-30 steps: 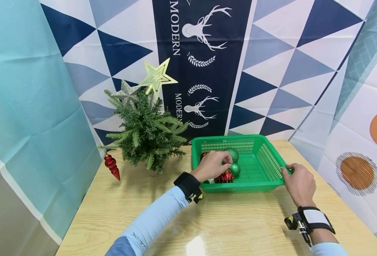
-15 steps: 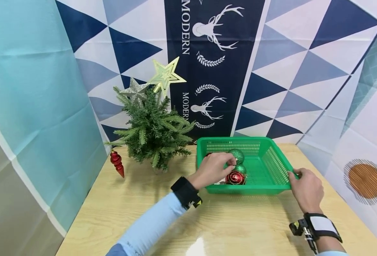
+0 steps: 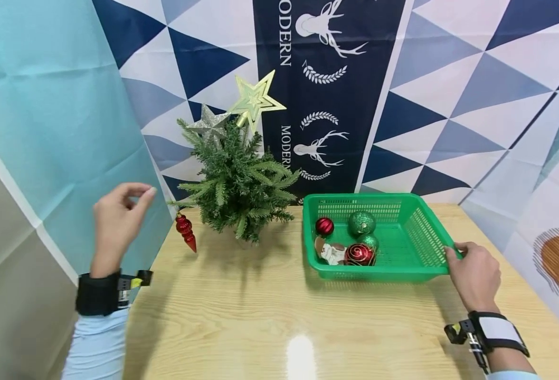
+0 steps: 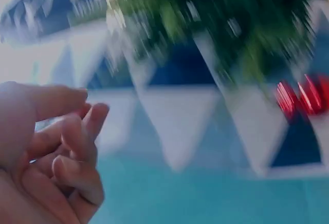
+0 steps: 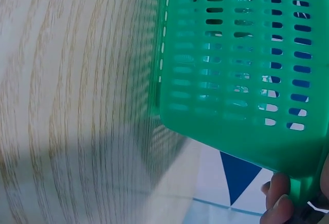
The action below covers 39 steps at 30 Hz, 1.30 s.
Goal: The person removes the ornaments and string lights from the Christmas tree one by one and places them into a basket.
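Observation:
My left hand (image 3: 120, 221) is raised beyond the table's left edge, left of a red spindle-shaped ornament (image 3: 186, 232). Its fingers curl loosely, with nothing visible between thumb and index in the left wrist view (image 4: 61, 136). That ornament hangs from the tip of a low branch of a small artificial Christmas tree (image 3: 243, 184). My right hand (image 3: 475, 272) grips the front right corner of a green plastic basket (image 3: 374, 272), thumb over the rim. Inside lie two green glitter balls (image 3: 362, 222), a red ball (image 3: 324, 226), a gold-swirled red ball (image 3: 360, 254) and a white-and-brown figure (image 3: 332, 253).
A gold star (image 3: 255, 100) and a silver star (image 3: 209, 121) top the tree. The wooden table (image 3: 260, 316) stands against a patterned cloth backdrop (image 3: 212, 58), with a teal cloth (image 3: 56, 105) along the left.
My left hand has left the basket and swung far left past the tree, uncovering the baubles. The gold-swirled ball turned slightly earlier. My right hand stays on the basket corner. The head view shifted.

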{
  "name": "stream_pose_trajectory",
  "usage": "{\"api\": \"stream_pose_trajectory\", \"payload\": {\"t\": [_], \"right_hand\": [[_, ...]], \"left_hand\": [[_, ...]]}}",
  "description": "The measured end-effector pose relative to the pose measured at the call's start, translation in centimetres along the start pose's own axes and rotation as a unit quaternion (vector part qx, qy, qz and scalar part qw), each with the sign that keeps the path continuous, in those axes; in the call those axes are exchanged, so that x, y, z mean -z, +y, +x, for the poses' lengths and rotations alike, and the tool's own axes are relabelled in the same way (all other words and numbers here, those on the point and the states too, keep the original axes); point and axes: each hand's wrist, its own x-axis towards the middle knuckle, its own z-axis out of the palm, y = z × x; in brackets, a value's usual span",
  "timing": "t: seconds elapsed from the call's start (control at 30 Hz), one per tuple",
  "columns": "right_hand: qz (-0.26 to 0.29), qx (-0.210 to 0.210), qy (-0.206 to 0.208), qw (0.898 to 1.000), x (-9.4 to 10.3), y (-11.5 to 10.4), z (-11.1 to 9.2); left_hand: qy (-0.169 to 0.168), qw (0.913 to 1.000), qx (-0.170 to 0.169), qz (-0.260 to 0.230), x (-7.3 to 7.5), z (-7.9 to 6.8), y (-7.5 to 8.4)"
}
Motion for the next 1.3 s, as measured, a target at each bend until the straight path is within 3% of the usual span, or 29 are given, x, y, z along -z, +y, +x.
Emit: {"api": "stream_pose_trajectory", "payload": {"t": [0.07,0.17,0.27,0.33,0.5,0.63,0.7,0.93,1.13,1.3], "right_hand": [[-0.003,-0.003,0.003,1.0,0.2,0.1,0.2],[-0.004,-0.008,0.002,1.0,0.2,0.4,0.2],[-0.005,-0.013,0.001,1.0,0.0,0.5,0.2],[-0.003,-0.016,0.0,1.0,-0.2,0.4,0.1],[0.001,-0.021,-0.001,1.0,-0.5,0.3,0.2],[-0.001,-0.026,-0.002,1.0,-0.6,0.2,0.2],[-0.002,-0.03,-0.007,1.0,-0.7,0.1,0.1],[0.0,-0.026,-0.01,1.0,-0.8,0.0,-0.1],[0.002,-0.017,0.003,1.0,-0.4,-0.2,0.1],[0.005,-0.019,0.0,1.0,-0.3,-0.3,0.3]], "left_hand": [[-0.034,0.9946,0.097,0.018,1.1,-0.3,-2.5],[-0.11,0.9799,0.166,0.016,0.8,-0.9,-5.1],[-0.182,0.9656,0.186,-0.002,-0.8,-1.2,-6.7],[-0.207,0.9585,0.194,-0.03,-1.9,-1.2,-7.2],[-0.223,0.9417,0.233,-0.096,-3.6,-0.8,-7.6],[-0.232,0.9266,0.262,-0.137,-4.3,-0.9,-7.9],[-0.23,0.9234,0.268,-0.151,-4.4,-1.1,-8.2],[-0.188,0.9281,0.27,-0.175,-3.7,-1.8,-8.4],[-0.148,0.9407,0.254,-0.169,-2.6,-0.8,-7.3],[-0.144,0.9446,0.244,-0.166,-2.2,0.1,-6.6]]}}
